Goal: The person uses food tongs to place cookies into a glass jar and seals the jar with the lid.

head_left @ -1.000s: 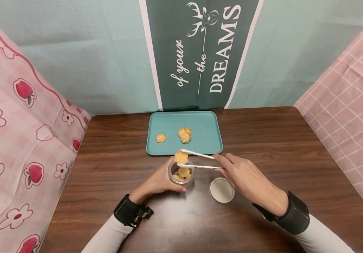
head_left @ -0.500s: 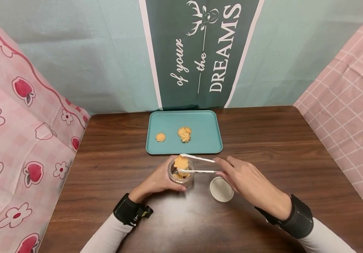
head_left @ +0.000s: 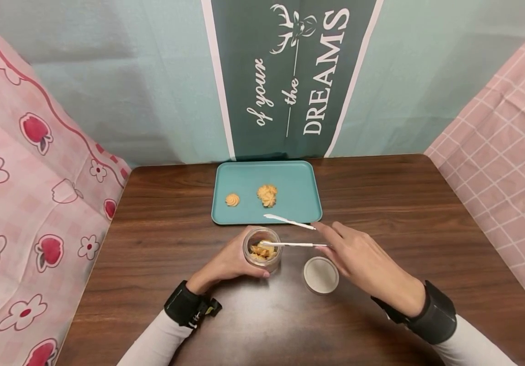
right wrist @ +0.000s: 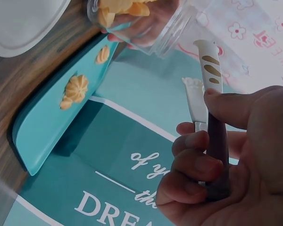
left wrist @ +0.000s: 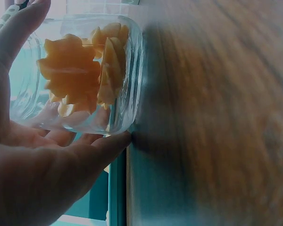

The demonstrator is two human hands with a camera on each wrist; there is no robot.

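Note:
My left hand (head_left: pixel 232 260) holds a clear glass jar (left wrist: pixel 136 70) upright on the table, thumb in front and fingers behind. Several golden cookies (left wrist: pixel 70 69) lie inside it, low in the jar. White-tipped tongs (head_left: pixel 296 244) are in my right hand (head_left: pixel 365 259), fingers and thumb wrapped round their dark handle. The tong arms stand spread, with nothing between the tips. One tip is over the jar's mouth and the other is beyond the rim, near the tray. A round pale lid (head_left: pixel 321 275) lies flat on the table, right of the jar.
Behind the jar, a teal tray (head_left: pixel 296 185) bears a single swirl cookie (head_left: pixel 232 200) at left and a small cluster of cookies (head_left: pixel 267 195) near its middle. Brown wooden table (head_left: pixel 395 203) surrounds everything. Fabric hangings stand at the back and both sides.
The flower-shaped cookie pinched in the tongs was lowered into the jar and let go. The tong arms have since spread apart. My left hand and the jar stay put.

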